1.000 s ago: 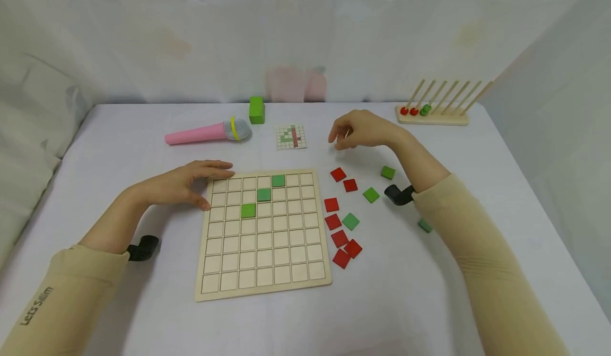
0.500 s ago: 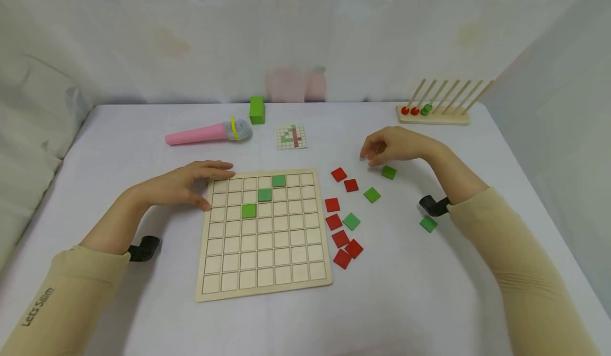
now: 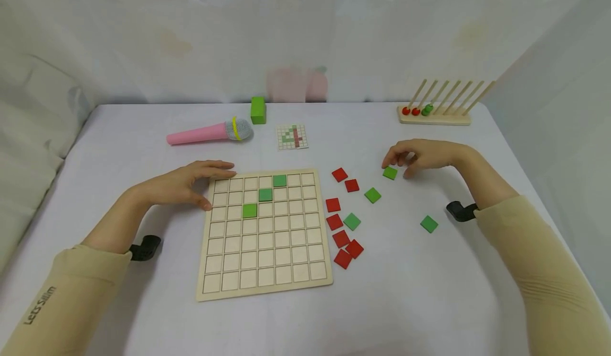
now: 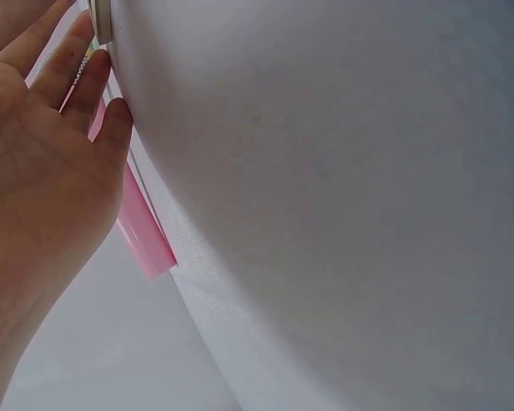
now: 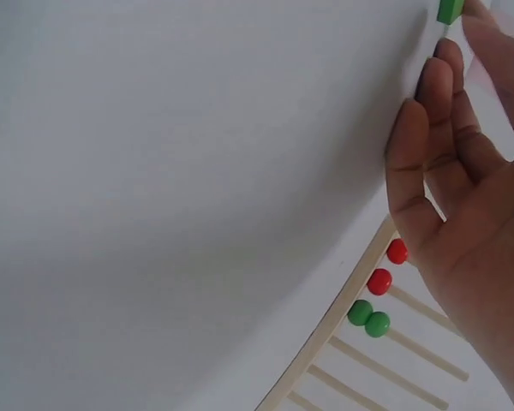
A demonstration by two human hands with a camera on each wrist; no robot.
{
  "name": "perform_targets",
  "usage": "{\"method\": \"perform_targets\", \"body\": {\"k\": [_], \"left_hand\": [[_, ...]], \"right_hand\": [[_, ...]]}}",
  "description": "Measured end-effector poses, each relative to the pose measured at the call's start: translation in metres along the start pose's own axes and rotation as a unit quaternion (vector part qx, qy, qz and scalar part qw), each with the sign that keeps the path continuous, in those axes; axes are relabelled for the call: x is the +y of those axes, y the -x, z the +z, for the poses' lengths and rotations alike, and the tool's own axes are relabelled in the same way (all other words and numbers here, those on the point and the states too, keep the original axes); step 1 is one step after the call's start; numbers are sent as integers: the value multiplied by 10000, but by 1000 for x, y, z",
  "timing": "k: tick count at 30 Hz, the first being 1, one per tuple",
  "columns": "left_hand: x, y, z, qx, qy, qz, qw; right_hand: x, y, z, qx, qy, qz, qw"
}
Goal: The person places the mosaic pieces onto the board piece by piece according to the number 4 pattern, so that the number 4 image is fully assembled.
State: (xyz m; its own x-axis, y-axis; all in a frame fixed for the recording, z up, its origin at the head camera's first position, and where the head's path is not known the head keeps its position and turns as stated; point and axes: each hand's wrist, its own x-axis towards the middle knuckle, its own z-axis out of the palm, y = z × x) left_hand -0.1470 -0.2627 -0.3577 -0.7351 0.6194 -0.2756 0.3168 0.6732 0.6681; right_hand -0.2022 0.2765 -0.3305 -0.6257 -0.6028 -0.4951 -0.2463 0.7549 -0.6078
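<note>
My left hand (image 3: 176,185) rests at the upper left corner of a wooden grid board (image 3: 281,255), its index finger and thumb at the edges. Three green tiles lie in a diagonal on the board, one of them a light green tile (image 3: 250,210). On the right, my right hand (image 3: 431,153) reaches down over a loose green tile (image 3: 390,173). Its fingertips are right at the tile's far edge, while the thumb stands a little apart on the right. The right wrist view shows that green tile (image 5: 450,10) near the fingertips at the top edge.
Several red tiles (image 3: 334,221) and green tiles (image 3: 429,224) lie right of the board. Behind stand a pink toy microphone (image 3: 198,135), a green block (image 3: 258,111), a pattern card (image 3: 292,137) and a peg rack with beads (image 3: 434,120).
My right hand has moved right and toward me, from beside the pattern card to the loose green tile, coming down over it. The left hand has stayed at the board's corner.
</note>
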Motion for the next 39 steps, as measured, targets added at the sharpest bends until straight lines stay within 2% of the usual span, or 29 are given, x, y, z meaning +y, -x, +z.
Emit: {"method": "perform_targets", "body": {"k": [10,39], "left_hand": [[1,0,0,13,-16,55,10000],[-1,1,-1,10,-16,132,9999]], "right_hand": [[7,0,4,181,-112,-260,9994],[5,-7,4,449,44,-25,9990]]}}
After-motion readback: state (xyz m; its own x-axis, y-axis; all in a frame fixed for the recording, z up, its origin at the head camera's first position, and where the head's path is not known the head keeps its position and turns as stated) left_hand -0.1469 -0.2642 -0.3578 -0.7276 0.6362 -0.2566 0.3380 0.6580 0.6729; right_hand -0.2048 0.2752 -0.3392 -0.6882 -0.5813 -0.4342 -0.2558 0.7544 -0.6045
